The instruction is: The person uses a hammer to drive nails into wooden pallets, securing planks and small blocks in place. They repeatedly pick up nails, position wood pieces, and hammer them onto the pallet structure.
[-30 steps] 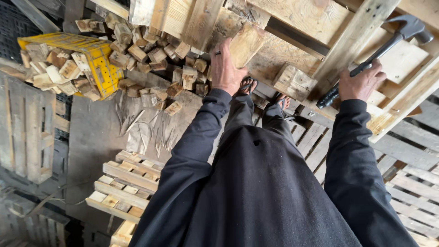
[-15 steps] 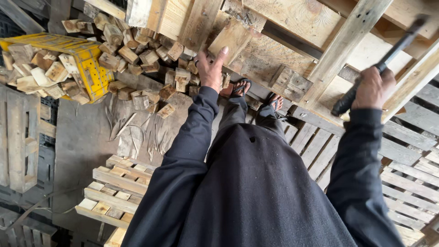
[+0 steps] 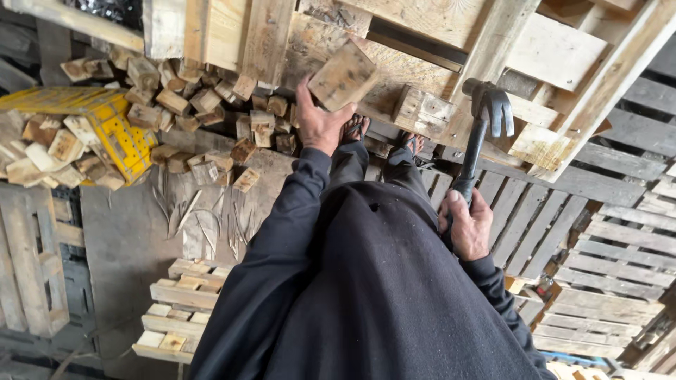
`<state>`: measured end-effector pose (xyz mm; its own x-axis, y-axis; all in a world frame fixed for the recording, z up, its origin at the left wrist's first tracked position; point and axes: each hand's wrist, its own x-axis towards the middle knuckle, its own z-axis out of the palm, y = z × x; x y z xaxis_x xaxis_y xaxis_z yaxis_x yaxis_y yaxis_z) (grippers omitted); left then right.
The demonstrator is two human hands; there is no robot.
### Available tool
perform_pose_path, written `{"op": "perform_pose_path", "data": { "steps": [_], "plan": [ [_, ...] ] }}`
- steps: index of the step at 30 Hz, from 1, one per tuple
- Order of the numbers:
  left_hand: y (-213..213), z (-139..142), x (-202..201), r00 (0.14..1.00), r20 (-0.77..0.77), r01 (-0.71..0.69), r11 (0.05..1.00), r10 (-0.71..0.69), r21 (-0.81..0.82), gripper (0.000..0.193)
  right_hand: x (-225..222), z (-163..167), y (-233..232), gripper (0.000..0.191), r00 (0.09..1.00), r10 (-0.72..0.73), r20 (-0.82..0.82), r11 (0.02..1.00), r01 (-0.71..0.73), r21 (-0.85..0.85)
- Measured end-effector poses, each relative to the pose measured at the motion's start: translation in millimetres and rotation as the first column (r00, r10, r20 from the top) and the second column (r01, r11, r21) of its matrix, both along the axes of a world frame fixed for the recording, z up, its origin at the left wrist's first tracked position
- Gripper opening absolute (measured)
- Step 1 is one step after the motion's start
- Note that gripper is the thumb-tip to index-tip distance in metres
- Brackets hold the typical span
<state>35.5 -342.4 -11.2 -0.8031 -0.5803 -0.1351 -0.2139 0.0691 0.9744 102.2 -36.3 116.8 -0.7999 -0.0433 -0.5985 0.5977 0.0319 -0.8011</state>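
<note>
Fingers (image 3: 304, 98) of left hand (image 3: 318, 123) wrap around a square wooden block (image 3: 343, 76), holding it tilted against the pale pallet (image 3: 436, 28) leaning ahead. Right hand (image 3: 468, 226) fingers closed tight on the black handle of a claw hammer (image 3: 479, 134), head raised up, claw pointing right, just beside a second block (image 3: 422, 111) fixed on the pallet. Hammer head and held block apart, second block between them. Sandalled feet (image 3: 355, 128) below the held block. Loose heap of wood blocks (image 3: 204, 98) left of the hand, yellow crate (image 3: 113, 127) further left, splinters on floor (image 3: 120, 239)
</note>
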Motion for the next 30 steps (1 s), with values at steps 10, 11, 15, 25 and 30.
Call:
{"op": "perform_pose_path", "data": {
  "steps": [10,11,15,25,30],
  "plan": [
    [-47,-10,-5,0.969,0.017,-0.239,0.956,0.245,-0.17,0.098,11,-8,-22,0.021,0.996,0.089,0.027,0.984,-0.093,0.155],
    [-47,-18,-7,0.972,0.055,-0.198,0.926,0.227,-0.321,0.103,7,-5,-31,0.022,0.993,0.116,0.02,0.988,-0.117,0.104],
    [-46,-45,-12,0.993,0.116,0.016,0.961,0.017,-0.276,0.102,-32,28,-64,0.022,0.947,0.278,-0.163,0.96,-0.28,0.008],
    [-61,-29,-11,0.989,0.145,0.041,0.912,0.021,-0.409,0.102,-91,36,-156,0.025,0.52,0.376,-0.767,0.884,-0.45,0.128],
    [-63,-27,-11,0.979,0.202,0.06,0.936,0.013,-0.347,0.097,-71,35,-157,0.026,0.915,0.404,0.027,0.907,-0.404,0.116]
  ]
}}
